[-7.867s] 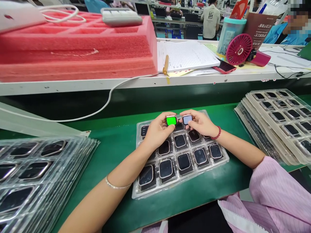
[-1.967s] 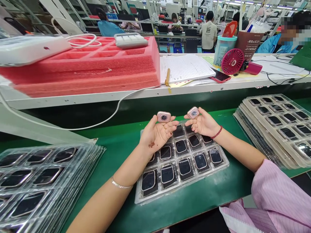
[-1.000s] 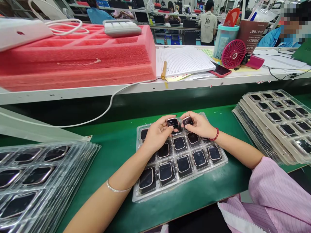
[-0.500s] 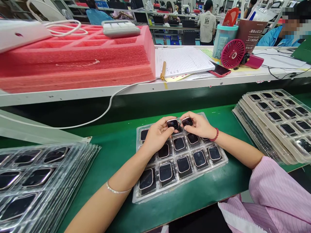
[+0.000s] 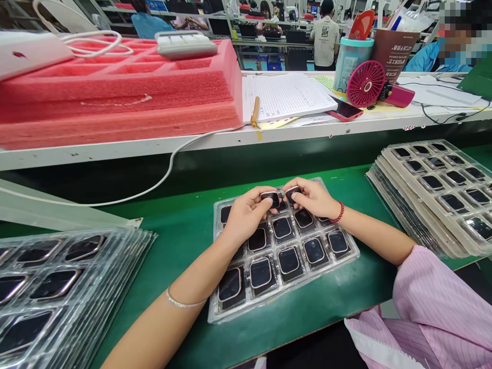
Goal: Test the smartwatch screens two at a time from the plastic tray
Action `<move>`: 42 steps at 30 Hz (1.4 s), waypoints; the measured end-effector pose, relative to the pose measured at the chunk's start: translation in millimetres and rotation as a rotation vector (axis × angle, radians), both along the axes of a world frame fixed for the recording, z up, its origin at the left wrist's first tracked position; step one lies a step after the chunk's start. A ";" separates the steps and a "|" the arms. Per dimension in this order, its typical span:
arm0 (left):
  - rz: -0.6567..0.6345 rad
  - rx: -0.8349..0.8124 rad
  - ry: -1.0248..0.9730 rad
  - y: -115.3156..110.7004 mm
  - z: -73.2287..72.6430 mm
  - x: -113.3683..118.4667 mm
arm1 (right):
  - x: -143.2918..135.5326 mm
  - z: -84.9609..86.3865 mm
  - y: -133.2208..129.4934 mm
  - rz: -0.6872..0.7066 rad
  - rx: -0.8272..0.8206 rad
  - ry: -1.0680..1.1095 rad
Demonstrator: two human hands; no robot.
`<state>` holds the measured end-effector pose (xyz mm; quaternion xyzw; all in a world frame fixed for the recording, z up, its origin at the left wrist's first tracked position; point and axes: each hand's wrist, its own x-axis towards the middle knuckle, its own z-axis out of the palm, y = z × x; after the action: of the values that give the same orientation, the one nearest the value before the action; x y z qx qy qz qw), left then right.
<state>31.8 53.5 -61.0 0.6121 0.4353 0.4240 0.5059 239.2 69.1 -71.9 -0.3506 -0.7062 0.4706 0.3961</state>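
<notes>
Between the thumb and fingers of my left hand point(image 5: 247, 212) is a smartwatch case point(image 5: 270, 198) with a dark screen and a shiny rim. My right hand point(image 5: 313, 197) pinches a second smartwatch case point(image 5: 293, 193) close beside it, its thumb over the screen. Both cases are held above the far part of a clear plastic tray point(image 5: 283, 293). Rows of similar dark-faced cases sit in the tray's pockets, such as a watch case point(image 5: 289, 260) in the near row. My left forearm hides part of the tray's left side.
At left rises a stack of clear trays point(image 5: 126, 266) with watch cases; another tray stack point(image 5: 418, 215) stands at right. A shelf behind carries pink foam point(image 5: 161, 97), papers point(image 5: 288, 97), a pen point(image 5: 255, 111), a phone point(image 5: 346, 109) and a small fan point(image 5: 366, 84). A white cable point(image 5: 169, 171) hangs down.
My right thumb has come down across the screen of the case in that hand. The left hand still holds its case, slightly turned. The whole view has shifted a little.
</notes>
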 end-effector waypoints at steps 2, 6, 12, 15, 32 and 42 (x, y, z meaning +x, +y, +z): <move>0.003 0.002 0.002 -0.1 0.5 -0.2 | 0.0 0.0 0.0 0.004 -0.014 0.007; -0.019 0.006 -0.009 -1.0 2.7 0.6 | 0.7 -1.4 0.6 0.005 0.080 -0.019; -0.041 -0.011 0.002 0.8 -0.6 1.4 | 0.7 -2.8 1.5 -0.003 0.129 -0.013; -0.036 -0.023 0.004 1.7 -2.2 1.0 | 0.6 -2.3 1.2 -0.007 0.139 0.009; -0.156 -0.248 -0.337 -13.6 33.4 -4.1 | 2.1 5.0 0.2 -0.026 -0.207 0.152; -0.822 -0.612 -0.541 -114.6 84.9 -18.6 | 12.1 11.9 -1.8 0.042 -0.502 0.385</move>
<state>13.2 -61.1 23.9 0.4265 0.1196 0.1889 0.8764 251.3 67.3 -60.0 -0.3272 -0.4871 0.6960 0.4138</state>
